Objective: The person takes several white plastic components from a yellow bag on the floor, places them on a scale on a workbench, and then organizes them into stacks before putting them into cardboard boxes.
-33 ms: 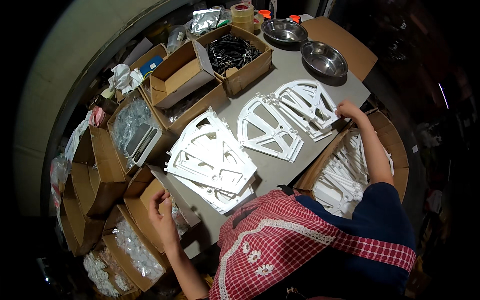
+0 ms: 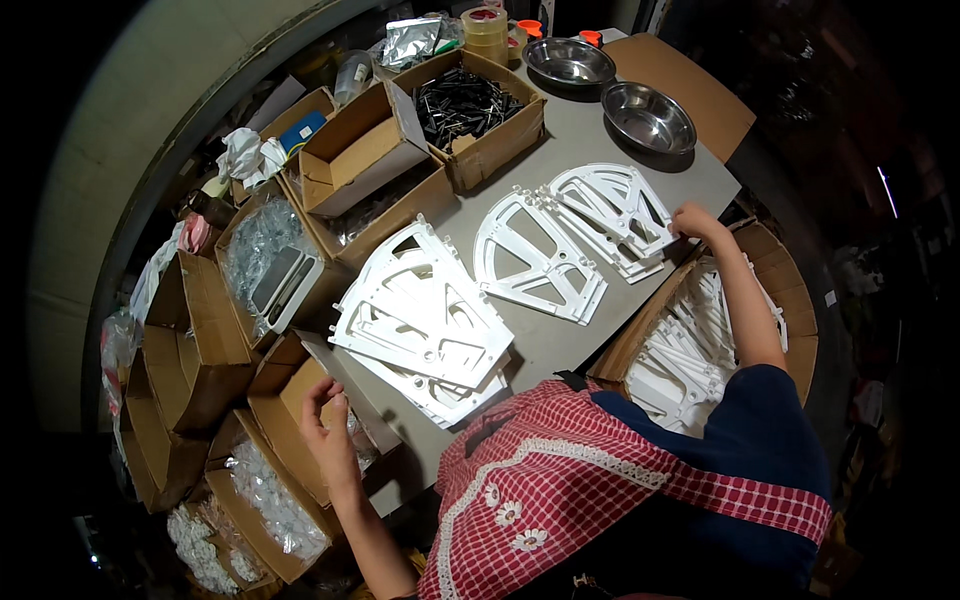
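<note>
My right hand [image 2: 697,222] is closed on the right corner of a white fan-shaped plastic frame [image 2: 625,205], at the right end of a row of such frames on the table. Beside it lies another white fan-shaped frame [image 2: 535,265], cut out with openings and with small pegs along one edge. Closer to me, several more overlap in a stack of white frames [image 2: 425,330]. My left hand [image 2: 328,440] hovers left of that stack, over an open cardboard box, its fingers curled toward the thumb. Whether anything small sits in its fingers cannot be made out.
A carton of white plastic parts [image 2: 680,370] stands against the table's right edge. Two steel bowls [image 2: 650,120] sit at the far right. Cardboard boxes line the left, among them a box of black parts [image 2: 500,140] and a box of clear bagged pieces [image 2: 275,500].
The frame in my right hand has tipped down very slightly. My left hand's fingers have shifted a little.
</note>
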Action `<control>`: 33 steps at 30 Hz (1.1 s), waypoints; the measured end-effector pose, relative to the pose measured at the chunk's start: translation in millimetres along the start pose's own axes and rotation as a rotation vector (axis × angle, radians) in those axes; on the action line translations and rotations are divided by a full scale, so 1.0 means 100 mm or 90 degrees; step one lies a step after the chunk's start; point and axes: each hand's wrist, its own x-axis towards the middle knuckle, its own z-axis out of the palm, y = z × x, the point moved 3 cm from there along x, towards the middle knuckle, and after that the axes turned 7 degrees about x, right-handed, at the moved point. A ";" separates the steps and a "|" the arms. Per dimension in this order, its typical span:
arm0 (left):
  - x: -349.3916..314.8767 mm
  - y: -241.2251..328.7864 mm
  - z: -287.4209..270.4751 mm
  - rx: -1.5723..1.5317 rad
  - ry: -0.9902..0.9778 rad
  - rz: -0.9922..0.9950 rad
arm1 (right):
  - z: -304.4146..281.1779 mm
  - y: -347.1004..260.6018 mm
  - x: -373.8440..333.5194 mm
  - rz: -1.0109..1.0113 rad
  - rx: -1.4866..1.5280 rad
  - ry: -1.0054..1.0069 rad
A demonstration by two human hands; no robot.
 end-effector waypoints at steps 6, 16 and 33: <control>0.02 0.00 0.17 0.054 0.037 0.024 | 0.25 0.27 0.19 0.067 0.157 0.049; 0.07 -0.05 0.31 0.146 0.006 0.050 | 0.31 0.16 0.01 -0.011 -0.172 0.129; -0.21 0.10 0.46 0.331 -0.004 0.143 | 1.58 -2.87 -1.45 -0.425 -0.085 -0.327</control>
